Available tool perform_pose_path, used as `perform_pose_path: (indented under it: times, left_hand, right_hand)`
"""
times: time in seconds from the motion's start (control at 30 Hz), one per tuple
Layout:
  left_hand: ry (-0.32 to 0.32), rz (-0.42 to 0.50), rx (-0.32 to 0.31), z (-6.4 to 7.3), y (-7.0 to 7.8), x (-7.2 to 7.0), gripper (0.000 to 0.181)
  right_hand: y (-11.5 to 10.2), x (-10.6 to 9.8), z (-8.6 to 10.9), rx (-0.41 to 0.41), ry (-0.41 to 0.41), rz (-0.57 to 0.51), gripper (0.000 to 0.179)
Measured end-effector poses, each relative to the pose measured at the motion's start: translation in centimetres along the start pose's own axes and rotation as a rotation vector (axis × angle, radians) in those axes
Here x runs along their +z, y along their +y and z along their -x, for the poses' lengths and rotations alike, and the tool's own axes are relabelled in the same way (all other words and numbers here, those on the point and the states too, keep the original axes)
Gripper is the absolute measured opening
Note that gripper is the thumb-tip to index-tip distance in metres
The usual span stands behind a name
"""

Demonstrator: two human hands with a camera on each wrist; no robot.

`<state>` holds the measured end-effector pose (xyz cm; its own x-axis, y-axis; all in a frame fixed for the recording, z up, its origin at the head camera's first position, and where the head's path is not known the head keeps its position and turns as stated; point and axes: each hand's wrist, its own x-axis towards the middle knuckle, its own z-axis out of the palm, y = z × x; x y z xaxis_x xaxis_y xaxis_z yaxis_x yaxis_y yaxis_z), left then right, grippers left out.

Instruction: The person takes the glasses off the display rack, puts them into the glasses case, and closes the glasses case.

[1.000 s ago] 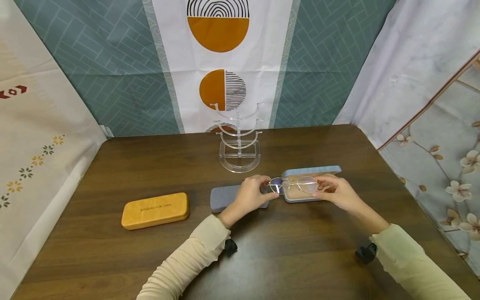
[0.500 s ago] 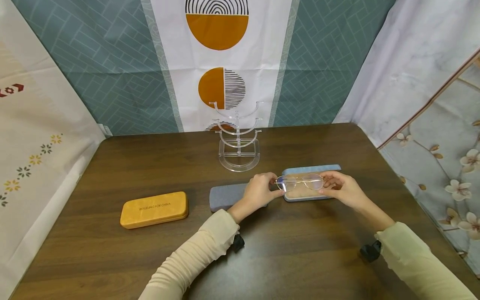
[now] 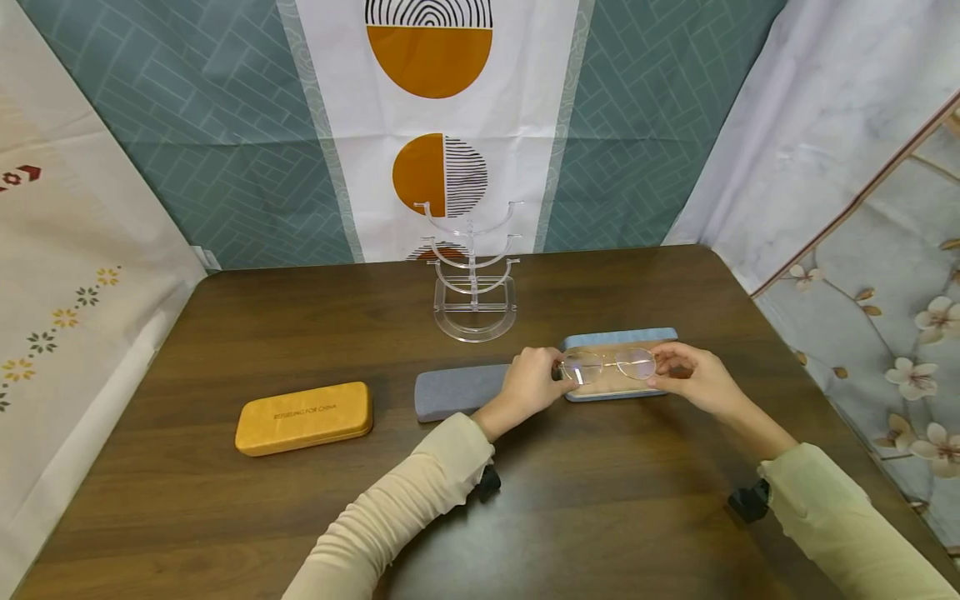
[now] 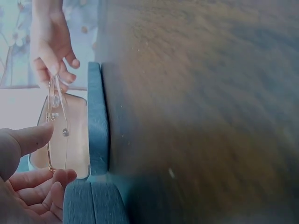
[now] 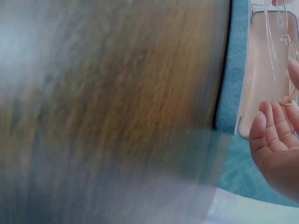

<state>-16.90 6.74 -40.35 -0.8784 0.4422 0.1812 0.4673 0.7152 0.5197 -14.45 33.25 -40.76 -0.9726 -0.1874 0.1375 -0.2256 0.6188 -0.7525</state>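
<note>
Thin gold-rimmed eyeglasses point(image 3: 636, 364) are held over an open light-blue glasses case point(image 3: 618, 337) with a beige lining. At the left end of the frame, my left hand point(image 3: 528, 382) pinches it between thumb and fingers. My right hand point(image 3: 697, 379) grips the opposite end the same way. From the left wrist view, the eyeglasses point(image 4: 48, 112) stretch between both hands above the lined case point(image 4: 97, 121). Folded temples appear behind the rims there. In the right wrist view, fingertips of the right hand point(image 5: 280, 144) meet the frame's corner.
A closed grey-blue glasses case point(image 3: 457, 392) lies partly behind my left hand. Farther left is a closed yellow case point(image 3: 303, 418) with lettering. A clear tiered display stand point(image 3: 475, 335) stands at the back of the wooden table point(image 3: 600, 500), before hanging cloths.
Both hands have carried the eyeglasses a little to the right, so they now sit more fully over the open blue case. The other cases and the stand stay in place.
</note>
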Motion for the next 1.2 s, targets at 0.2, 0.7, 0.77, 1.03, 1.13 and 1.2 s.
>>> perform_pose_path:
  times: [0.2,0.7,0.77,1.03,1.13,1.2]
  left_hand:
    - [-0.029,-0.007,-0.018,-0.2,0.2,0.4,0.026]
    - [-0.134,-0.072,-0.019,-0.3,0.9,1.3,0.026]
    - [-0.159,-0.095,-0.017,-0.2,1.1,1.5,0.029]
    - [-0.213,-0.142,-0.010,-0.3,1.4,1.8,0.033]
    - [-0.223,-0.115,0.005,-0.3,1.2,1.7,0.045]
    - [-0.226,-0.089,0.019,-0.2,1.1,1.7,0.053]
  right_hand:
    - [0.5,-0.2,0.0,0.045,-0.022,0.061,0.041]
    - [1.6,-0.4,-0.1,0.067,-0.040,0.198,0.045]
    - [1.8,-0.5,-0.1,0.068,-0.047,0.208,0.044]
    - [2.3,-0.4,-0.4,0.117,-0.077,0.201,0.045]
    - [2.4,-0.5,-0.5,0.135,-0.083,0.174,0.048]
    - [2.3,-0.6,-0.4,0.143,-0.087,0.146,0.050]
